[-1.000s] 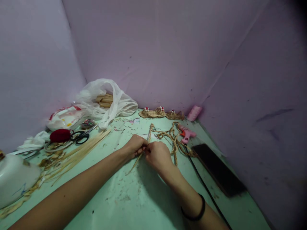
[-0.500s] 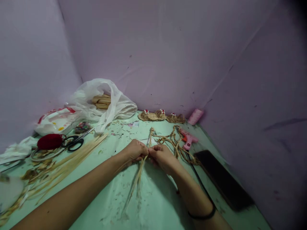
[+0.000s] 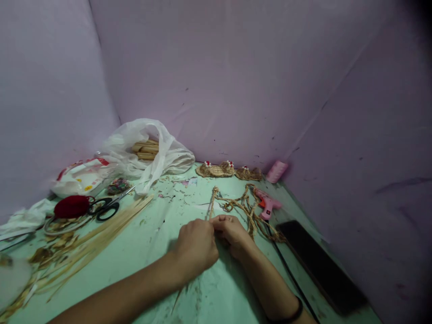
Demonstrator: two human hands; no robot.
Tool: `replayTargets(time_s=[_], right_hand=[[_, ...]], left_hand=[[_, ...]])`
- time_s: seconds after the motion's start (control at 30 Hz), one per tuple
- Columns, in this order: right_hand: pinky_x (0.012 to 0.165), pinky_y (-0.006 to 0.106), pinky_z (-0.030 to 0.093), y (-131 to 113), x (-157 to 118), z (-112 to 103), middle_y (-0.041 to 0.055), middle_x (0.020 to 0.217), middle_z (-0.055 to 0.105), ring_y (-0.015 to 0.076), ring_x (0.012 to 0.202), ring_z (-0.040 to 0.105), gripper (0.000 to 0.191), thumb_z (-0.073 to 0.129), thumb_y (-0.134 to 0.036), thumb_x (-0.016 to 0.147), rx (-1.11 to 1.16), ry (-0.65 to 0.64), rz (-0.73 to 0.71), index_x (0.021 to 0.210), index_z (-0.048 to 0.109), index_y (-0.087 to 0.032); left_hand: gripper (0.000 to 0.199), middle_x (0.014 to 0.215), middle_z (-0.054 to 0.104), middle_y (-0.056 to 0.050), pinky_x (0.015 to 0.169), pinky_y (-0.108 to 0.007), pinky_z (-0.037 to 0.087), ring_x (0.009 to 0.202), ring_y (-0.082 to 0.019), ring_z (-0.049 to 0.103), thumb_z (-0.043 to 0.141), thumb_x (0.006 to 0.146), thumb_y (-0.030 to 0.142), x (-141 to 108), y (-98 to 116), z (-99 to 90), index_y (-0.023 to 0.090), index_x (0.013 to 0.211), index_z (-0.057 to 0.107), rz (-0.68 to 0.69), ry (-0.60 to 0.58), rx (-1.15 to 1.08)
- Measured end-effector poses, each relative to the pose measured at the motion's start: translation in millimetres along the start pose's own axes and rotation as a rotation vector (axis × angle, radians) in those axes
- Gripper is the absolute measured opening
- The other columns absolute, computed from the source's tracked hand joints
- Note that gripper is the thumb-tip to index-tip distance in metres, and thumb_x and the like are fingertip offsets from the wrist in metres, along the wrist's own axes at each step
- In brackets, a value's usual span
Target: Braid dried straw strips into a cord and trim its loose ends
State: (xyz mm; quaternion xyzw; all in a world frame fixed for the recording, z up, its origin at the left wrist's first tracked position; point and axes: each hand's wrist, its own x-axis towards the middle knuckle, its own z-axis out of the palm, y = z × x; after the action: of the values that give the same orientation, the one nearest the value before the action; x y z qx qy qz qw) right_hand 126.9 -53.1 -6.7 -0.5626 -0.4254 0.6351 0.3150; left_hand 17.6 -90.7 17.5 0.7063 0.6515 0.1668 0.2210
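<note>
A thin braided straw cord (image 3: 213,203) runs toward me over the green table (image 3: 158,240) and meets my fingers. My right hand (image 3: 232,231) pinches it with thumb and forefinger. Just left of that, my left hand (image 3: 198,246) is closed with its back toward me, round the straw strands; its fingertips are mostly hidden. Loose strand ends (image 3: 178,300) show below my left hand. More braided cord (image 3: 251,209) lies in loops to the right.
Left: loose straw strips (image 3: 108,231), scissors (image 3: 108,208), a red pincushion (image 3: 72,206), a plastic bag (image 3: 162,153) with straw rolls. Back: small woven slippers (image 3: 216,169), a pink spool (image 3: 276,171). Right: a pink glue gun (image 3: 267,203) with a cable, and a black phone (image 3: 320,265).
My left hand has come down and turned over, now covering most of the loose strands. My right hand has kept its pinch on the cord. The whole view has shifted slightly.
</note>
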Motion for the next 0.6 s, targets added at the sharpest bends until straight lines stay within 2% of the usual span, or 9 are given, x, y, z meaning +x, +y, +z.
replayTargets(time_s=[0.13,0.2,0.23,0.27,0.3,0.37,0.43,0.53,0.6], right_hand=[[0.035,0.021,0.007,-2,0,-2,-0.0089,0.032,0.033,0.0022,0.03,0.02,0.005,0.054,-0.016,0.052,0.014,-0.081,-0.014,0.05,0.05,-0.014],[0.036,0.02,0.008,-4,-1,-5,-0.0086,0.033,0.035,0.0015,0.031,0.02,0.009,0.056,-0.016,0.052,0.037,-0.135,-0.034,0.048,0.049,-0.014],[0.036,0.02,0.008,-5,-1,-6,-0.0089,0.034,0.034,0.0013,0.032,0.02,0.01,0.058,-0.017,0.052,0.047,-0.156,-0.045,0.048,0.049,-0.014],[0.037,0.02,0.008,-6,-2,-7,-0.0092,0.033,0.033,0.0012,0.032,0.019,0.011,0.059,-0.018,0.052,0.052,-0.175,-0.052,0.049,0.05,-0.013],[0.037,0.02,0.009,-7,-2,-8,-0.0091,0.034,0.033,0.0013,0.033,0.02,0.012,0.061,-0.019,0.052,0.058,-0.193,-0.056,0.05,0.051,-0.013],[0.038,0.019,0.012,-7,-3,-9,-0.0072,0.037,0.04,0.0016,0.034,0.025,0.013,0.063,-0.02,0.051,0.083,-0.214,-0.061,0.052,0.052,-0.013],[0.04,0.018,0.017,-6,-1,-10,-0.004,0.043,0.049,0.003,0.038,0.033,0.015,0.065,-0.021,0.051,0.1,-0.23,-0.058,0.054,0.053,-0.013],[0.044,0.019,0.026,-1,4,-12,-0.0014,0.049,0.054,0.006,0.044,0.042,0.016,0.066,-0.023,0.053,0.007,-0.254,-0.111,0.056,0.053,-0.013],[0.046,0.019,0.028,1,7,-12,-0.0013,0.05,0.054,0.0072,0.047,0.042,0.013,0.063,-0.021,0.057,-0.195,-0.194,-0.186,0.055,0.052,-0.014]], left_hand=[[0.017,0.047,0.046,-0.003,0.049,-0.025,0.025,0.047,-0.013,0.043,0.05,0.063,0.024,3,-1,-0.5,0.015,0.049,0.056,0.047,-0.042,-0.076],[0.025,0.043,0.042,-0.001,0.046,-0.024,0.025,0.044,-0.011,0.041,0.05,0.065,0.03,14,-7,-9.1,0.015,0.045,0.051,-0.012,-0.005,-0.189],[0.025,0.042,0.042,0.0,0.045,-0.023,0.026,0.043,-0.01,0.041,0.05,0.065,0.031,20,-9,-13.5,0.015,0.046,0.051,-0.065,0.043,-0.272],[0.022,0.04,0.042,0.002,0.043,-0.022,0.026,0.04,-0.009,0.04,0.05,0.065,0.029,24,-11,-17.0,0.015,0.049,0.052,-0.135,0.037,-0.374],[0.017,0.039,0.042,0.003,0.04,-0.021,0.026,0.037,-0.009,0.039,0.049,0.064,0.026,28,-12,-19.2,0.014,0.053,0.053,-0.204,-0.002,-0.483],[0.013,0.037,0.042,0.004,0.035,-0.02,0.023,0.032,-0.008,0.037,0.048,0.063,0.022,32,-12,-19.5,0.013,0.056,0.055,-0.323,-0.178,-0.683],[0.013,0.039,0.046,0.002,0.032,-0.019,0.024,0.031,-0.008,0.039,0.049,0.062,0.02,32,-10,-16.1,0.011,0.054,0.054,-0.385,-0.324,-0.813],[0.015,0.039,0.047,0.001,0.032,-0.019,0.027,0.031,-0.007,0.041,0.053,0.06,0.021,32,-9,-9.4,0.01,0.049,0.053,-0.393,-0.379,-0.829],[0.014,0.035,0.044,0.002,0.032,-0.02,0.026,0.029,-0.008,0.038,0.052,0.059,0.02,34,-12,-4.9,0.011,0.049,0.053,-0.378,-0.367,-0.712]])
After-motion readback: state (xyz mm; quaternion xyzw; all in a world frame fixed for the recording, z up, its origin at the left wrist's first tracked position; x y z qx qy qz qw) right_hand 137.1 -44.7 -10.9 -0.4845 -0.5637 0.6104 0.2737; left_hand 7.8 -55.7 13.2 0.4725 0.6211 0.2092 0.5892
